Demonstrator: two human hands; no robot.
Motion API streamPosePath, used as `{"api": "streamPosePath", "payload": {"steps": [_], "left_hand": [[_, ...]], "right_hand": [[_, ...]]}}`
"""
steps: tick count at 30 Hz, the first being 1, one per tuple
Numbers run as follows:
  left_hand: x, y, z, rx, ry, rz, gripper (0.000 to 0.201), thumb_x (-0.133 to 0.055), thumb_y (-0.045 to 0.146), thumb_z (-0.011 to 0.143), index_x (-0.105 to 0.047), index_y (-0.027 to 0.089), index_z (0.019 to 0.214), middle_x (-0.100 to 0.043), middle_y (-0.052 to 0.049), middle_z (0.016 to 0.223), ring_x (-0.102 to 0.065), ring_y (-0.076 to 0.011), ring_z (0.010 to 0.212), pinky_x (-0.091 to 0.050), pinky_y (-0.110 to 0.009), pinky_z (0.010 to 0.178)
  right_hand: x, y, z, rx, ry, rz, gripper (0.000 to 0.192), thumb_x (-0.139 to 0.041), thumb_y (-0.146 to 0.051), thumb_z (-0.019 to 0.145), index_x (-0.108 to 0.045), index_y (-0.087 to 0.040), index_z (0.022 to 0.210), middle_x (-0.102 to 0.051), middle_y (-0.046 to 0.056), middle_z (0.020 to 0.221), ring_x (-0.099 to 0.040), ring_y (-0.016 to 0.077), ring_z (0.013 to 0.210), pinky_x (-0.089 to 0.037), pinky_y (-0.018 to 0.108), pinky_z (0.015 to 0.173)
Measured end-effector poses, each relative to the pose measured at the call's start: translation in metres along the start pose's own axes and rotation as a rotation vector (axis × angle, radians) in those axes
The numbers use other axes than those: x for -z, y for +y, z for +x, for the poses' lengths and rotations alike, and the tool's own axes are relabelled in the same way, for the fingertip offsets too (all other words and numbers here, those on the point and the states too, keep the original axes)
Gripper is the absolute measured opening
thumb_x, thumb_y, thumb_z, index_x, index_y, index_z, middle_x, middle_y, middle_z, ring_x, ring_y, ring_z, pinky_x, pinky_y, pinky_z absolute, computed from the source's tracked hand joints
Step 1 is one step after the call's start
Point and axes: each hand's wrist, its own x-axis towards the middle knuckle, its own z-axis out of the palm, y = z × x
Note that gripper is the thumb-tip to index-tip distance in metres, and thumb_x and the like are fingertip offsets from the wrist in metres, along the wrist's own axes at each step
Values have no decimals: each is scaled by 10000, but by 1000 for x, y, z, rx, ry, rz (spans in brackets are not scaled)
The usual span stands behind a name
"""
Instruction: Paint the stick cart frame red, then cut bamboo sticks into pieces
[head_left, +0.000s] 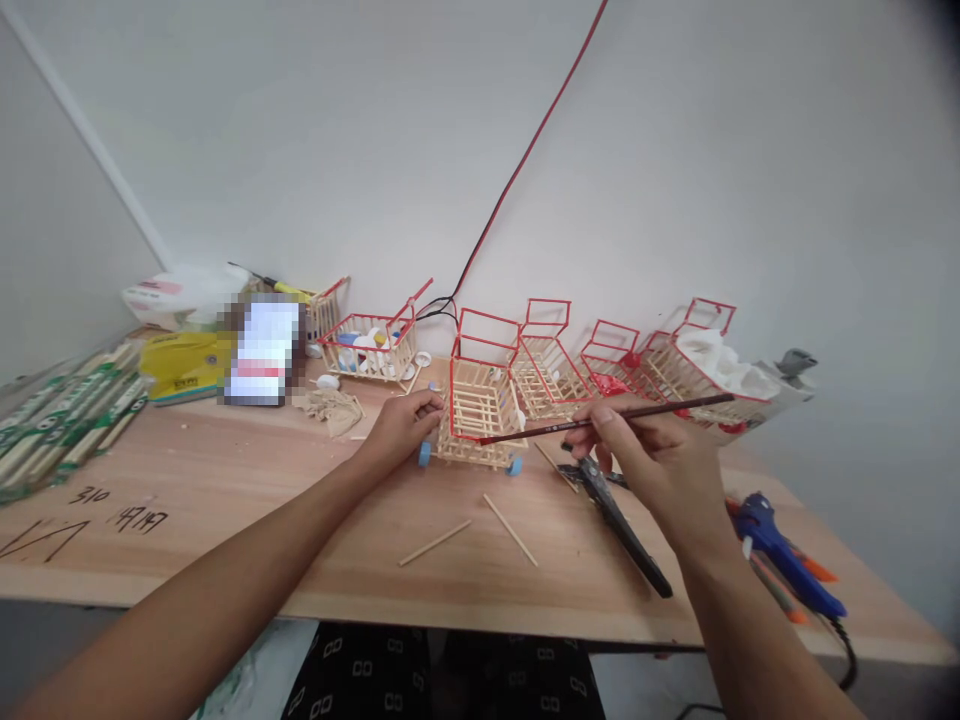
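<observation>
A small wooden-stick cart point(480, 400) with blue wheels stands at the middle of the table, its upper rim and handle painted red. My left hand point(407, 428) is closed at its left side, thumb and fingers pinched against the frame. Between the fingers of my right hand point(652, 460) is a thin dark-red paintbrush point(607, 420), held nearly level. The brush tip touches the cart's near rim, where red meets bare wood. Black-handled pliers point(622, 530) lie under my right hand.
More red-rimmed stick carts point(551, 375) line the wall, beside a stick basket point(367, 345) of small parts. A phone point(262, 350) leans at the left, near bundled sticks point(67, 420). A blue glue gun point(787, 555) lies right. Loose sticks point(510, 530) lie in front.
</observation>
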Motion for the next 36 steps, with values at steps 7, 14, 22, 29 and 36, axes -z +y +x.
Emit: {"api": "streamPosePath", "payload": {"steps": [7,14,22,29,36], "left_hand": [[-1,-2,1,-1,0,13,124,-529,227,780,-628,153,769,-585,23,647,-503,-113,599,-383,-203,586],[-1,-4,1,-14,-2,8,128,-526,241,786,-626,161,770,-594,21,656,-517,-118,609,-384,-205,582],[-1,-3,2,-10,14,43,127,-535,242,774,-632,160,768,-611,17,659,-527,-121,610,-402,-207,591],[0,1,1,-2,16,35,135,-540,254,764,-638,161,770,-629,12,670,-529,-122,608,-415,-211,596],[0,-3,2,-20,11,40,147,-538,262,781,-648,165,772,-628,15,660,-530,-120,597,-409,-209,579]], "right_hand": [[-5,-2,-3,-46,38,95,286,-557,-398,889,-678,-151,812,-701,63,721,-613,139,534,-480,244,470],[7,6,-8,-49,53,-16,296,-548,-390,893,-688,-155,778,-709,59,716,-614,138,528,-490,245,478],[25,10,-14,-66,140,-100,267,-571,-396,878,-698,-171,810,-714,50,690,-623,138,508,-517,241,480],[28,11,-15,-65,145,-79,283,-562,-406,882,-686,-170,787,-702,50,678,-629,149,530,-515,252,500],[57,21,1,-36,324,-163,236,-558,-360,884,-650,-178,764,-670,58,690,-608,152,590,-464,252,543]]}}
